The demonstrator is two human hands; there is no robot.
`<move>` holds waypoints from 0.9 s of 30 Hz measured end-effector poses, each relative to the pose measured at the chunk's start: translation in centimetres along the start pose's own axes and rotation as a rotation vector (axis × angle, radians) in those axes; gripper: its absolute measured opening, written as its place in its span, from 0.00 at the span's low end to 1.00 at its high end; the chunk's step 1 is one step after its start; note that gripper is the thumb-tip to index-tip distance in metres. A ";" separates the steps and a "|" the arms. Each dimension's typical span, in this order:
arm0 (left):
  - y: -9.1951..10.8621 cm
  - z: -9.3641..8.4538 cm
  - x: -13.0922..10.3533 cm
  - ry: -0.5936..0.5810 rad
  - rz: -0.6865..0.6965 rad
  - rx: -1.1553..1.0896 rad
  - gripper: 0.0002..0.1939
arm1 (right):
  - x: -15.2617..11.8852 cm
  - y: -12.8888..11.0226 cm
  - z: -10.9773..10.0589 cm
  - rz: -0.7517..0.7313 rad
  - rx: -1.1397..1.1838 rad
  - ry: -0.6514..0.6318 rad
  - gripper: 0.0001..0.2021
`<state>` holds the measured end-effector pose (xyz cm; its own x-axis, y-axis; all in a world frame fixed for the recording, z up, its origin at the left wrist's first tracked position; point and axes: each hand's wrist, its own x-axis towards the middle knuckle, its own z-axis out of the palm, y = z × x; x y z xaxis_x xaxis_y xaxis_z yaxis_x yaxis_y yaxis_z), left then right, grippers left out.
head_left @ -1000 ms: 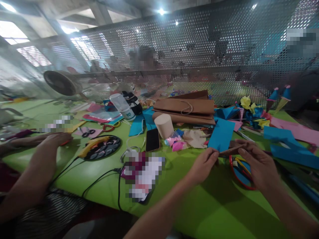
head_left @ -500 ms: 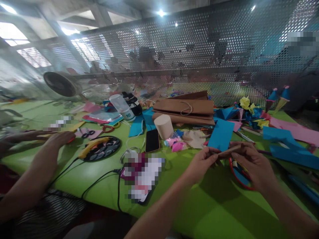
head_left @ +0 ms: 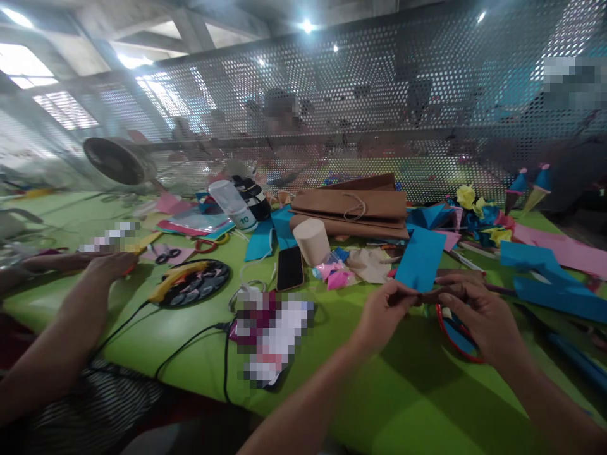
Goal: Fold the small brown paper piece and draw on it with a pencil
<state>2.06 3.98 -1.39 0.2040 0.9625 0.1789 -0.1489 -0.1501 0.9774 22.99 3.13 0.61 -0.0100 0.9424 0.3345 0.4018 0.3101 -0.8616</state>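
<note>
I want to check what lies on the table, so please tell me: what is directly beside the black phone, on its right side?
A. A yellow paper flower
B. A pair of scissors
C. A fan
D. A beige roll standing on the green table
D. The beige roll stands on the green table right next to the black phone; the other things lie far from it.

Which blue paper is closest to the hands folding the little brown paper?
The flat blue paper sheet leaning just behind the left hand and right hand. The other blue sheets lie farther right, and the blue pieces sit back by the phone.
</note>
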 end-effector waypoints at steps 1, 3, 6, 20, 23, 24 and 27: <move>0.2 0.0 0.1 0.005 -0.037 -0.045 0.11 | 0.0 -0.1 -0.1 -0.016 -0.015 -0.001 0.15; 0.6 -0.1 0.2 0.028 -0.083 -0.106 0.14 | 0.0 -0.1 -0.2 -0.060 -0.047 -0.008 0.13; 1.0 -0.2 0.5 0.056 -0.118 -0.179 0.18 | 0.0 0.0 -0.4 -0.154 -0.087 -0.038 0.09; 0.8 -0.3 0.3 -0.026 -0.293 -0.358 0.25 | -0.2 0.3 -0.4 -0.330 -0.163 -0.006 0.13; 0.8 -0.4 0.3 -0.032 -0.320 -0.378 0.26 | -0.2 0.4 -0.4 -0.314 -0.138 -0.001 0.13; 0.7 -0.4 0.3 -0.026 -0.323 -0.381 0.26 | -0.2 0.4 -0.4 -0.303 -0.127 0.000 0.11; 0.6 -0.5 0.4 0.015 -0.320 -0.405 0.27 | -0.1 0.4 -0.5 -0.275 -0.107 0.001 0.04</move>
<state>1.57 4.45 -0.83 0.2871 0.9496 -0.1261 -0.4451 0.2488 0.8602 23.56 3.13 0.45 -0.1314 0.8244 0.5505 0.4779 0.5392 -0.6934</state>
